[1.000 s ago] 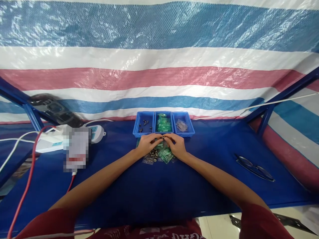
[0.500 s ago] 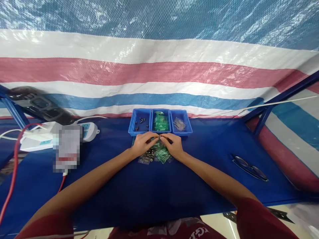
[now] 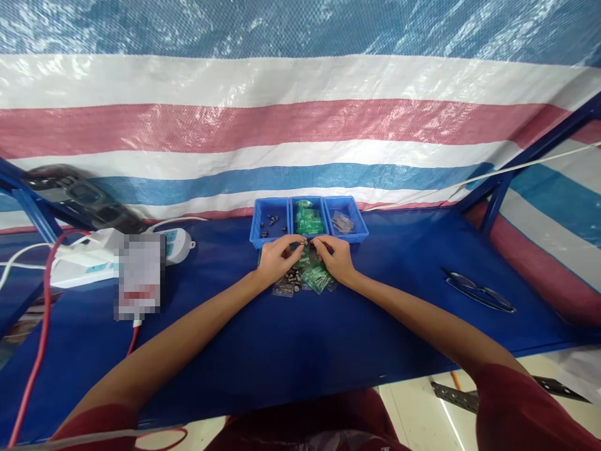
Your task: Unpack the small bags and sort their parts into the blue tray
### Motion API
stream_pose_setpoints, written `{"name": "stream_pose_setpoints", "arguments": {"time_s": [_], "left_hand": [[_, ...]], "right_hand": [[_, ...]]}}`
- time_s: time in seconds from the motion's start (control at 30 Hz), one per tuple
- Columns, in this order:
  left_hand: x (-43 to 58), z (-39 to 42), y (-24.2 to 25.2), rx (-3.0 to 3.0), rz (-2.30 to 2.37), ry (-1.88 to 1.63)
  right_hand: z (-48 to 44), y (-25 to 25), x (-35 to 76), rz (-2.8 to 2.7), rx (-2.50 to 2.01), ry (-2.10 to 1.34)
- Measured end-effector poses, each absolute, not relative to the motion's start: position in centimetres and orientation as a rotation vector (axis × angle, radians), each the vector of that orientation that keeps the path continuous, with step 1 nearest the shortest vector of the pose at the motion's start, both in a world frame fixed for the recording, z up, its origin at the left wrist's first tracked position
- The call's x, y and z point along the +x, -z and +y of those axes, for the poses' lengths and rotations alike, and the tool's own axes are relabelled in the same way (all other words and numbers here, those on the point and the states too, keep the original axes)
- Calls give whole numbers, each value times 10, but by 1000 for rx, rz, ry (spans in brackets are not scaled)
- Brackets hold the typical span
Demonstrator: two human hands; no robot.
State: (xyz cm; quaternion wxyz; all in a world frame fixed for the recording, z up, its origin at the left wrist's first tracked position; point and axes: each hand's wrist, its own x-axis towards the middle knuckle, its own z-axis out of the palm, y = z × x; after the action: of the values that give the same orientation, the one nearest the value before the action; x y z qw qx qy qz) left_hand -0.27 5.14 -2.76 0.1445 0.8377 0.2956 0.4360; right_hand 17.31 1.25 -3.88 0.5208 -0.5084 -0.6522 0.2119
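Observation:
My left hand (image 3: 277,260) pinches a small dark metal part (image 3: 305,243), which looks like a screw, between thumb and forefinger. Close beside it, my right hand (image 3: 337,258) has its fingertips pressed together; whatever they hold is too small to make out. Below and between the hands lies a pile of small dark metal screws (image 3: 294,277) and green-printed small bags (image 3: 317,276). A clear bag (image 3: 283,289) sits at the pile's near left. Part of the pile is hidden by the hands.
Three joined blue bins stand behind the hands: the left bin (image 3: 256,223) has several screws, the middle holds green bags (image 3: 309,219), the right clear bags (image 3: 342,222). Glasses (image 3: 479,291) lie at right. A power strip (image 3: 177,245), cables and a blurred-out device (image 3: 139,272) are at left.
My fingertips have moved a little apart, and the small metal part now shows at my left fingers. The whole view has shifted slightly.

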Motion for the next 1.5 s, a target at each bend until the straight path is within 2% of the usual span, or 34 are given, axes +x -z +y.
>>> {"name": "stream_pose_setpoints", "arguments": {"time_s": [0.33,1.5], "left_hand": [[-1,51,26,2465,768,-1251],[-8,53,22,2422,771,-1223]], "right_hand": [[9,36,176,-1463,-1161,-650],[11,32,171,-1459,-1133,-703]]}}
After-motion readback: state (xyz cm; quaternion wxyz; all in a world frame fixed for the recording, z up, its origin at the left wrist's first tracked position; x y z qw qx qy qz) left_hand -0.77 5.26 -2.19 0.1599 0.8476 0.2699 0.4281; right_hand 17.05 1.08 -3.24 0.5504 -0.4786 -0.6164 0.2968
